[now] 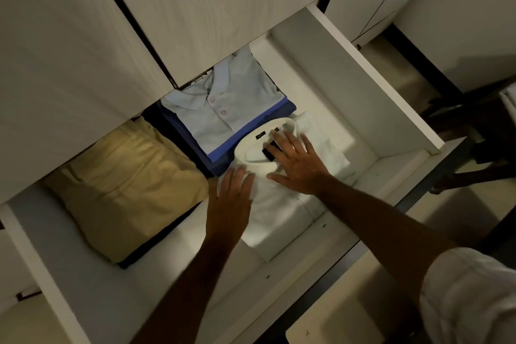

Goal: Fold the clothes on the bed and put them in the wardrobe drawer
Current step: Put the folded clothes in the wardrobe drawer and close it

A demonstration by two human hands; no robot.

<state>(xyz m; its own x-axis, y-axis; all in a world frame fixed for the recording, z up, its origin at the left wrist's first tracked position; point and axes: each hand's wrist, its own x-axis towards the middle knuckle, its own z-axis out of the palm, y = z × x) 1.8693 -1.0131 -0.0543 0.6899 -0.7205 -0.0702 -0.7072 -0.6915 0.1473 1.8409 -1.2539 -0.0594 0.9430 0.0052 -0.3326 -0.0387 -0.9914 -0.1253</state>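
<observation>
The folded white shirt (282,190) lies in the open drawer (377,75), centre-right of the frame, beside a light blue polo (223,112) and tan trousers (131,190). The left hand (231,201) and right hand (298,165) press flat on it, fingers straight, gripping nothing. Sliding the palms off could drag the collar, seemingly overlapping the polo's edge, and loosen the fold.

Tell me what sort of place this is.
Most likely a bedroom or dressing area, at a built-in wardrobe: a pulled-out white drawer under pale wardrobe doors holds folded clothes, a light blue polo shirt, tan trousers and a white shirt under both hands.
</observation>
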